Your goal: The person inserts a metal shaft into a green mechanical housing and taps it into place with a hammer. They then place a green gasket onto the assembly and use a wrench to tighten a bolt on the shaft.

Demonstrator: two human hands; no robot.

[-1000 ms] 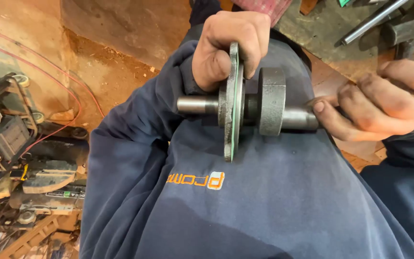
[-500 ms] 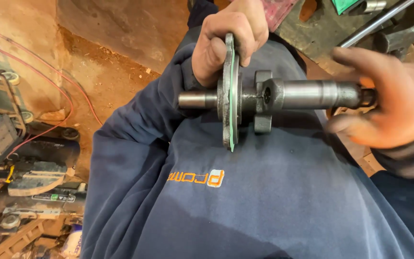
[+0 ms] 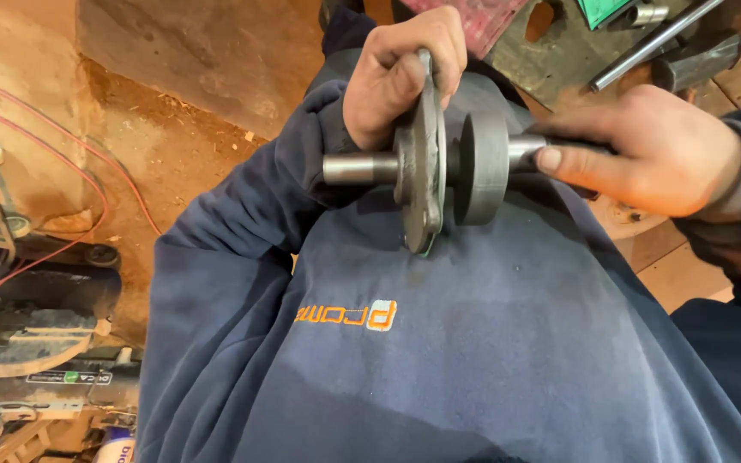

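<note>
I hold a grey steel shaft [image 3: 358, 168] level in front of my chest. A flat round flange plate [image 3: 422, 184] sits on it, and a thick round collar [image 3: 482, 168] sits just to the right of the plate. My left hand [image 3: 396, 77] grips the top edge of the flange plate, thumb on its left face. My right hand [image 3: 653, 154] wraps the right part of the shaft, fingertips close to the collar and covering the shaft's end. My dark blue sweatshirt [image 3: 473, 343] with an orange logo fills the lower frame.
Bare dirt floor with a red cable [image 3: 87, 184] lies at left. Machines and tools [image 3: 27, 343] crowd the lower left. Metal rods [image 3: 653, 39] and a green object [image 3: 602, 9] lie at the top right. Wooden boards [image 3: 671, 266] show at right.
My right hand slid out to the shaft's far end, then came back in toward the collar. The collar has turned on the shaft. My left hand kept its hold on the flange.
</note>
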